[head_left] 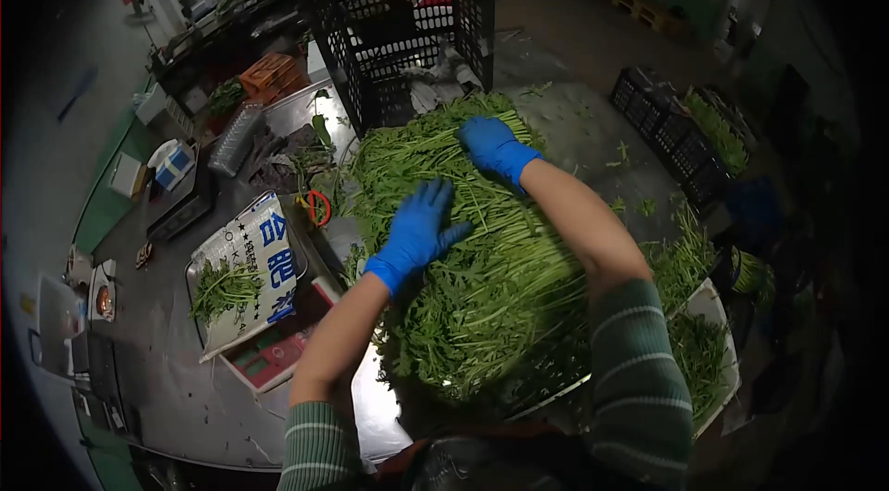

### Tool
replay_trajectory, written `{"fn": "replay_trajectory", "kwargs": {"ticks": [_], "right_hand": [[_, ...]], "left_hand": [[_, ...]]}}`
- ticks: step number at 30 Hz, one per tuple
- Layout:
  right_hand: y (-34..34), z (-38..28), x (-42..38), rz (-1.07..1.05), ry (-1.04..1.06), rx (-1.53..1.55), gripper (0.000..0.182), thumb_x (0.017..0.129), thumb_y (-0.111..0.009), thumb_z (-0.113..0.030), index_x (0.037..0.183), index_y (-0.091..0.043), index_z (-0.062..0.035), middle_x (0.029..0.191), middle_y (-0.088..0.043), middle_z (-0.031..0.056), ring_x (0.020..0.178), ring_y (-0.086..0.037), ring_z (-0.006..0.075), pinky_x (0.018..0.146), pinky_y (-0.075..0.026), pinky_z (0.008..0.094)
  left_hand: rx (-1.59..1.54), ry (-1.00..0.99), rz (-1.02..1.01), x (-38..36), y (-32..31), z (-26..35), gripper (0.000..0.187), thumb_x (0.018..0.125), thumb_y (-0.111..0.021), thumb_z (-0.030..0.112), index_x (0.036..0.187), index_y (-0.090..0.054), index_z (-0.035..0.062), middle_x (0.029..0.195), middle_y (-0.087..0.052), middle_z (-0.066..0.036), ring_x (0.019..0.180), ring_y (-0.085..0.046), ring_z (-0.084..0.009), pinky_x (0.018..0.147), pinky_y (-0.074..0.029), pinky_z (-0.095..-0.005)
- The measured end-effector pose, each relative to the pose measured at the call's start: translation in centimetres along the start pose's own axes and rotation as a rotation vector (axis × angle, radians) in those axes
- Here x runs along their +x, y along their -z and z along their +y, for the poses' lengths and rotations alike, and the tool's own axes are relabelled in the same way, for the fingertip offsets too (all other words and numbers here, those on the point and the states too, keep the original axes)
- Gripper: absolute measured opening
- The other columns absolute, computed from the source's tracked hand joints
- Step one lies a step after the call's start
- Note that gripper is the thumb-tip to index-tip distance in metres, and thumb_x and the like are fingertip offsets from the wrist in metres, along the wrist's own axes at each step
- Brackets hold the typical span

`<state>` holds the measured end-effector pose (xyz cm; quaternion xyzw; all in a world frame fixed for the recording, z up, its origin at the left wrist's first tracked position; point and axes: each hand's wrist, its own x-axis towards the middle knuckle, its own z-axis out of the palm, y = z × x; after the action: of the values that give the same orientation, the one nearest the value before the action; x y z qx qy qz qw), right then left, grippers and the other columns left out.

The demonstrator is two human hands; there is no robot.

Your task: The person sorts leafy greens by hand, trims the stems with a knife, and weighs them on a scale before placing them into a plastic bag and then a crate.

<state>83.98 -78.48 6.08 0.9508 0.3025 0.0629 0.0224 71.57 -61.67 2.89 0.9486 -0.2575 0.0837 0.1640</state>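
A large heap of leafy green stems [509, 306] lies in front of me, its cut ends mostly toward the right. My left hand [417, 234], in a blue glove, rests on the heap's left side with fingers spread. Farther back, my right hand [495, 149], also gloved in blue, has its fingers curled into the greens near the far edge. Behind the heap a black mesh crate [476, 19] lies tipped with its opening toward me. Orange-handled scissors [319, 208] sit left of the heap.
On the left, a scale [276, 360] carries a printed white bag [278, 250] with a small bunch of greens [225, 290]. An orange crate [270, 74] stands farther back. Black crates [681, 135] holding greens are at right. More greens [696, 357] lie near my right elbow.
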Motion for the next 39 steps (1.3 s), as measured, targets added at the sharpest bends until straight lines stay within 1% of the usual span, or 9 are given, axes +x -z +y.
{"fn": "replay_trajectory", "kwargs": {"ticks": [4, 6, 8, 14, 16, 25, 32, 34, 39], "right_hand": [[-3.3, 3.1, 3.7, 0.197, 0.072, -0.165, 0.049, 0.066, -0.062, -0.015, 0.113, -0.049, -0.0089, 0.099, -0.056, 0.0113, 0.092, -0.054, 0.0302, 0.08, -0.044, 0.0399], [-1.8, 3.1, 4.1, -0.29, -0.079, -0.003, 0.048, 0.066, -0.063, -0.017, 0.112, -0.05, -0.0094, 0.1, -0.056, 0.0123, 0.091, -0.055, 0.03, 0.079, -0.045, 0.0397], [-1.8, 3.2, 4.5, -0.308, -0.006, -0.03, 0.047, 0.066, -0.063, -0.018, 0.111, -0.051, -0.0102, 0.098, -0.057, 0.0129, 0.089, -0.056, 0.0299, 0.076, -0.046, 0.0408], [-4.5, 2.7, 2.2, 0.147, 0.236, -0.291, 0.046, 0.066, -0.062, -0.018, 0.11, -0.051, -0.011, 0.102, -0.053, 0.0138, 0.089, -0.055, 0.03, 0.072, -0.046, 0.0413], [-3.7, 3.7, 1.1, 0.014, -0.033, 0.215, 0.046, 0.065, -0.065, -0.022, 0.107, -0.05, -0.0093, 0.101, -0.052, 0.0137, 0.086, -0.056, 0.0299, 0.07, -0.046, 0.0409], [-1.5, 3.9, 1.1, -0.319, -0.193, 0.101, 0.036, 0.064, -0.068, -0.025, 0.093, -0.057, -0.0068, 0.09, -0.055, 0.0135, 0.084, -0.056, 0.0312, 0.073, -0.046, 0.0412], [-2.5, 2.3, -0.9, 0.0, 0.048, 0.005, 0.022, 0.069, -0.055, -0.009, 0.091, -0.055, -0.0097, 0.083, -0.058, 0.0103, 0.073, -0.059, 0.0293, 0.061, -0.047, 0.0399], [-1.1, 2.2, -2.0, 0.094, 0.115, -0.095, 0.017, 0.07, -0.053, -0.009, 0.087, -0.054, -0.0097, 0.079, -0.058, 0.0089, 0.07, -0.059, 0.0275, 0.056, -0.047, 0.037], [4.9, 2.5, -5.0, 0.214, -0.05, 0.047, 0.033, 0.067, -0.059, -0.011, 0.099, -0.051, -0.0108, 0.074, -0.057, 0.0092, 0.066, -0.059, 0.0265, 0.054, -0.046, 0.0365]], "left_hand": [[0.236, 0.128, 0.086, -1.9, -5.5, 1.4, 0.08, 0.076, -0.047, 0.056, 0.133, -0.02, 0.0058, 0.137, -0.02, -0.017, 0.124, -0.024, -0.0345, 0.1, -0.02, -0.0473], [0.148, 0.154, 0.058, -2.2, -4.7, 2.1, 0.08, 0.076, -0.048, 0.055, 0.133, -0.02, 0.0061, 0.138, -0.019, -0.017, 0.125, -0.022, -0.0345, 0.101, -0.018, -0.0461], [0.109, 0.163, 0.043, -2.1, -4.4, 2.0, 0.079, 0.075, -0.05, 0.053, 0.132, -0.023, 0.0065, 0.138, -0.019, -0.017, 0.125, -0.022, -0.0363, 0.1, -0.019, -0.0482], [0.068, 0.165, 0.07, -2.0, -3.8, 2.4, 0.075, 0.076, -0.052, 0.049, 0.132, -0.025, 0.0063, 0.137, -0.02, -0.017, 0.124, -0.023, -0.0365, 0.101, -0.018, -0.0467], [0.022, 0.147, 0.069, -2.3, -3.4, 2.3, 0.074, 0.076, -0.054, 0.046, 0.132, -0.025, 0.0071, 0.137, -0.021, -0.017, 0.124, -0.024, -0.0367, 0.101, -0.019, -0.0465], [-0.186, -0.046, 0.25, 2.9, 1.1, -1.9, 0.063, 0.073, -0.062, 0.027, 0.127, -0.034, 0.0097, 0.129, -0.037, -0.013, 0.119, -0.033, -0.0355, 0.097, -0.03, -0.0425], [0.047, -0.055, -0.043, 11.2, 0.7, -5.7, 0.075, 0.068, -0.064, 0.042, 0.128, -0.032, 0.0087, 0.123, -0.043, -0.016, 0.113, -0.041, -0.033, 0.094, -0.034, -0.0383], [0.015, 0.13, -0.479, 12.2, 1.0, -5.6, 0.074, 0.068, -0.061, 0.051, 0.126, -0.038, 0.0105, 0.112, -0.052, -0.017, 0.103, -0.05, -0.0319, 0.088, -0.039, -0.0379], [-0.051, 0.15, -0.435, 12.3, 5.7, -1.9, 0.081, 0.062, -0.061, 0.06, 0.121, -0.044, 0.0084, 0.104, -0.057, -0.018, 0.095, -0.054, -0.0321, 0.084, -0.042, -0.0373]]}}
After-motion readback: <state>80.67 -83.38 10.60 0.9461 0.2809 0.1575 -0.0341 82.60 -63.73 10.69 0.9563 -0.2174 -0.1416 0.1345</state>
